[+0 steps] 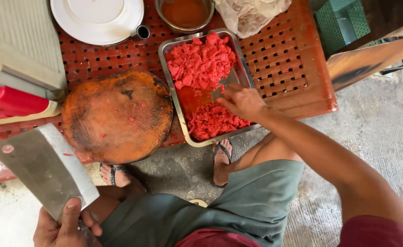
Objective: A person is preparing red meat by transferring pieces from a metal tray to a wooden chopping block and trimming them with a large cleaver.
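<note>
My left hand (pixel 65 226) grips the handle of a broad steel cleaver (pixel 43 167), its blade raised over the near left, beside the round wooden chopping block (pixel 117 116). My right hand (pixel 241 101) reaches into a rectangular metal tray (pixel 176 98) on the low red lattice table (pixel 281 59), fingers curled among the red chopped meat (pixel 201 64). A bare patch of tray with reddish liquid lies between the far heap and a smaller near heap (pixel 213 122). Whether the fingers hold any pieces is hidden.
A white plate (pixel 96 18) and a metal bowl of orange-brown sauce (pixel 185 13) stand at the far edge, with a crumpled plastic bag (pixel 249 13) beside them. A red object (pixel 9 103) lies at left. My sandalled feet (pixel 222 158) rest on the concrete floor.
</note>
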